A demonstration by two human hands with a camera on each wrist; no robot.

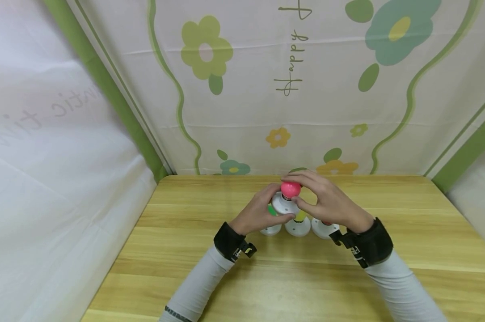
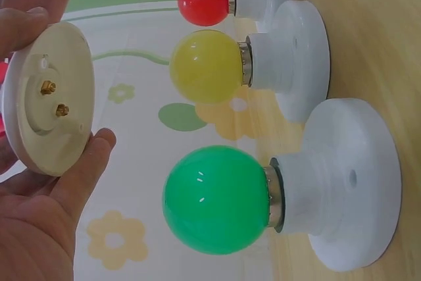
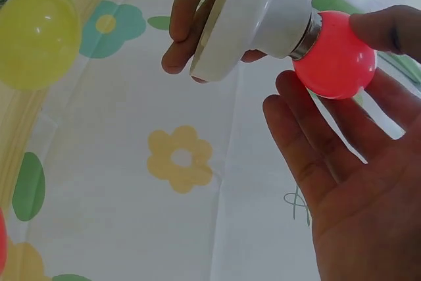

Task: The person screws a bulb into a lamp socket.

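Note:
My left hand (image 1: 258, 211) grips the rim of a round white lamp holder (image 1: 281, 205), lifted above the table. A pinkish-red light bulb (image 1: 290, 189) sits in its socket, with a bit of the metal screw base showing in the right wrist view. The thumb and fingers of my right hand (image 1: 328, 200) pinch this bulb's round glass. In the left wrist view, the underside of the held lamp holder shows two brass screws (image 2: 49, 87). Close below the hands, a green bulb (image 2: 217, 200), a yellow bulb (image 2: 205, 66) and a red bulb (image 2: 203, 0) stand upright in white holders.
The three standing holders form a row on the wooden table (image 1: 178, 250), one white base (image 1: 297, 228) in the middle. A printed flower curtain (image 1: 242, 103) hangs at the table's far edge. White fabric (image 1: 65, 201) borders the left side.

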